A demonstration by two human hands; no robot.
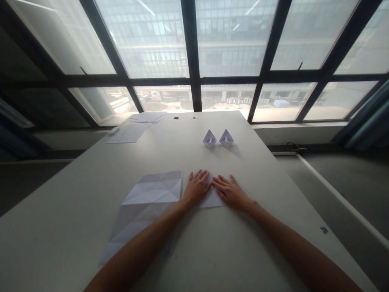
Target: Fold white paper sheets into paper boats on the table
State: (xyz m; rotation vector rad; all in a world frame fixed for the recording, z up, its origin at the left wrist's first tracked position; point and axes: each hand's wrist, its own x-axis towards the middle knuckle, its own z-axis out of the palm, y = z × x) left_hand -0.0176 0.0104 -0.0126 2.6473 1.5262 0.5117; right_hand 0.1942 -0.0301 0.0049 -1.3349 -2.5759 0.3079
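A folded piece of white paper (212, 199) lies flat on the table, partly covered by both hands. My left hand (197, 187) rests on its left side with fingers stretched out. From the right, my right hand (231, 192) presses on the paper, fingers extended and fingertips close to the left hand. Just left of my left hand lies a larger creased sheet of paper (152, 194), partly hidden under my left forearm. Beyond the hands stand two folded paper boats (209, 139), side by side.
The white table (261, 247) runs toward a large window. At its far left lie several flat sheets of paper (129, 133). Two small holes (176, 118) show near the far edge. A dark mark (323, 230) is near the right edge.
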